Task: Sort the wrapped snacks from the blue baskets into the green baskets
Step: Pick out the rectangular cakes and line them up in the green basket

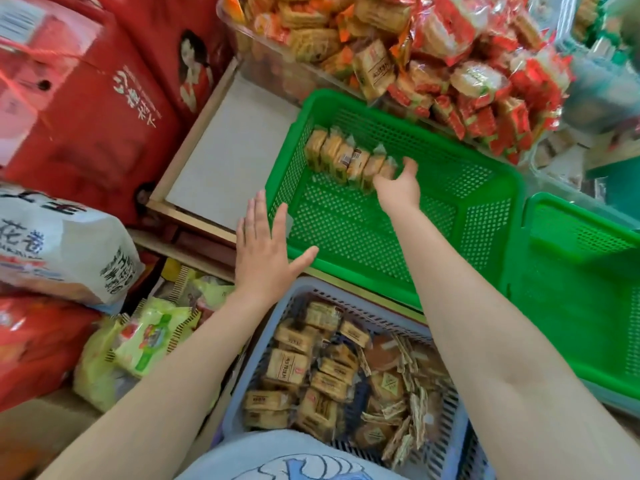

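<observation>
From the head camera, looking down, the person's right hand [398, 183] is reaching into the green basket [485, 216] in the middle of the scene. Its fingers are pointing at the right end of a row of wrapped snacks [349, 159] standing on edge along the basket's far left side; whether the fingertips are pinching the last pack or only touching it I cannot tell, as the hand is covering that spot. One pack in the row is showing a small barcode label, too blurred to read.

The left hand [268, 251] is hovering flat, fingers straight and spread, holding nothing, just over the near left corner of the same basket.

Near the person, between the two forearms, a blue basket [249, 368] is sitting heaped with wrapped snack packs [311, 372], tan wrappers with dark printed panels; the lettering is too small to make out. A second green basket [581, 306] is lying just beside the first, on the right.

At the far side a clear bin [249, 53] is holding orange-wrapped packs, with a heap of red-and-white wrapped snacks [485, 81] to its right. On the left, red cartons [90, 109] are carrying white Chinese characters and a printed figure of a person. Below them a white bag [59, 247] is showing the characters 花卷 in blue. Yellow-green packets [145, 337] are lying near its lower edge.
</observation>
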Motion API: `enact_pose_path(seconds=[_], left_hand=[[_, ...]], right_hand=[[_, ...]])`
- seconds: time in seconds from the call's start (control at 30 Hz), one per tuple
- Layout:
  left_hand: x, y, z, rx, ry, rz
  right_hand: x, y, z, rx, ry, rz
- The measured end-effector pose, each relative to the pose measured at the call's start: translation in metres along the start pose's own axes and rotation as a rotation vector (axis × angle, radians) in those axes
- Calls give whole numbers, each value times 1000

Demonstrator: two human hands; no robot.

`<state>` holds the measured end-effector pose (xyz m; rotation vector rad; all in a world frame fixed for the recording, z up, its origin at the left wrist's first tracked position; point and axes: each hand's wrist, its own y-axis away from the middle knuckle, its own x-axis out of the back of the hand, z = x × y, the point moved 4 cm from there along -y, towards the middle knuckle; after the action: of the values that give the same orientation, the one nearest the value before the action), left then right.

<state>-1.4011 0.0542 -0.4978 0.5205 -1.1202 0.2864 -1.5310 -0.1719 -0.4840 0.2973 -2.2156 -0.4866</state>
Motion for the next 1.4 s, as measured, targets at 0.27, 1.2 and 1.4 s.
enact_pose_path(seconds=[0.27, 1.2, 1.4], left_hand=[[11, 19, 4, -47, 118, 80], [-113, 157, -10, -257, -299, -368], [-90, 163, -12, -38, 224, -287]], right_hand=[[37, 113, 34, 70, -301, -137], [-76, 256, 278, 133, 556, -438], [-51, 258, 242, 141, 309, -318]])
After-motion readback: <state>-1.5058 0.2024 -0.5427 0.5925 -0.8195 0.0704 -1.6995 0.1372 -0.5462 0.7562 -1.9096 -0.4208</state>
